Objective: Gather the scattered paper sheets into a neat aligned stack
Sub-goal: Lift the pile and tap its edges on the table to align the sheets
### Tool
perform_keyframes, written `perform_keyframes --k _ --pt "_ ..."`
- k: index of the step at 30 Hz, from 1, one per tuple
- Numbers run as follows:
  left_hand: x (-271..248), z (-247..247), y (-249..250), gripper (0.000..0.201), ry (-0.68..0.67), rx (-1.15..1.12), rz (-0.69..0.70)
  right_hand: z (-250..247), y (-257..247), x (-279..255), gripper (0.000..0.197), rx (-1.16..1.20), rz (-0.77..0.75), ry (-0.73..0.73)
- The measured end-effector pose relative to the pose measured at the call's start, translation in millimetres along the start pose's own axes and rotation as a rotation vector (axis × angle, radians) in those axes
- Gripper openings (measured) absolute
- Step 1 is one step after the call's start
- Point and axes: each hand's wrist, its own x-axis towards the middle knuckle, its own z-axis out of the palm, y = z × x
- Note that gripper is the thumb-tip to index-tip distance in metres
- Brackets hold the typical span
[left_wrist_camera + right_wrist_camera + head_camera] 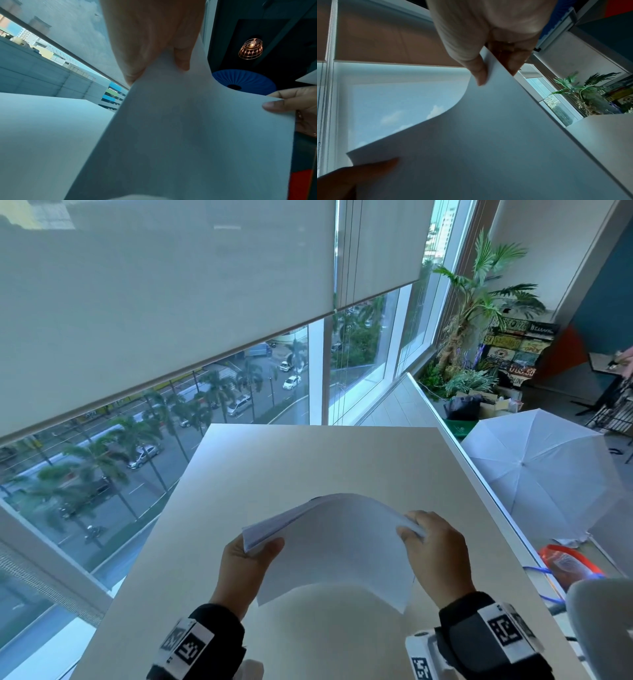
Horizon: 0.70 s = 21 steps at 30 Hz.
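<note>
Both hands, left hand (247, 571) and right hand (435, 553), pinching the bowed paper stack (337, 546).

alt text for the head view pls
Two hands hold a sheaf of white paper bowed upward above a pale table, the left hand and right hand gripping opposite ends. Beyond are windows and a white umbrella.

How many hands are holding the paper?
2. The left hand grips the paper at its left edge, the right hand at its right edge, bowing it above the table.
</note>
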Motion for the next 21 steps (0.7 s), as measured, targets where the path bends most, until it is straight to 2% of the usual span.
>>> perform_keyframes --k 3,11,13,18,20,21 --pt "1.1 -1.3 -2.3 0.017 -0.012 -0.010 -0.038 0.6 -1.8 -7.5 0.023 -0.108 -0.015 -0.119" --pt "12.2 -11.9 3.1 0.021 -0.104 -0.043 -0.099 -11.9 -1.5 4.5 0.038 -0.312 -0.082 -0.295" --pt "13.9 -13.1 4.5 0.024 -0.130 -0.054 -0.110 -15.1 -2.3 10.0 0.042 -0.338 -0.107 -0.297" --pt "18.0 -15.0 3.3 0.029 -0.166 -0.052 -0.110 -17.8 -7.2 19.4 0.074 -0.384 -0.257 -0.197" --pt "19.4 -15.8 1.3 0.029 -0.173 -0.055 -0.118 -17.2 -14.6 19.9 0.088 -0.447 -0.280 -0.288" --pt "19.8 -16.3 0.6 0.029 -0.177 -0.061 -0.120 -15.3 -14.7 20.1 0.099 -0.478 -0.279 -0.392"
